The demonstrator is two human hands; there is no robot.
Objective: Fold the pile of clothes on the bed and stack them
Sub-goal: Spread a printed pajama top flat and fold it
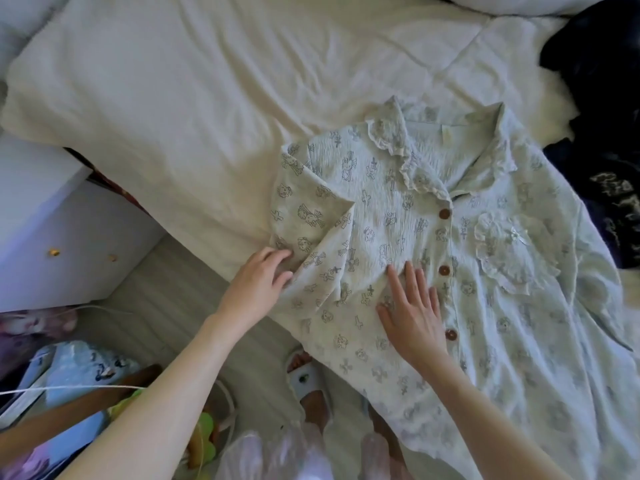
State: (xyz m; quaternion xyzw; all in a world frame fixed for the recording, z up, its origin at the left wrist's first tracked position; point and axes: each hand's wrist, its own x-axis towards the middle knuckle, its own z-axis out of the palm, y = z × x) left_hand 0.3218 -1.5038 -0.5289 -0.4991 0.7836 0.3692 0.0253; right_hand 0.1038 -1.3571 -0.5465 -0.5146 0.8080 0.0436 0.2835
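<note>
A pale green button-front shirt with a small printed pattern lies spread face up on the bed, its frilled collar toward the far side and its hem running off the near right edge of the view. Three brown buttons show down the placket, and a ruffled pocket sits on the right chest. The short sleeve on the left is folded inward over the body of the shirt.

The left hand is at the near edge of that folded sleeve, its fingers curled and pinching the cloth. The right hand lies flat on the shirt front just left of the middle button, fingers straight and spread, pressing the fabric down and grasping nothing.

A dark navy garment with pale print lies on the bed at the far right, just beside the shirt's right shoulder. White drawers with small round knobs stand on the left, beside the bed. A slippered foot shows on the floor at the near edge.
</note>
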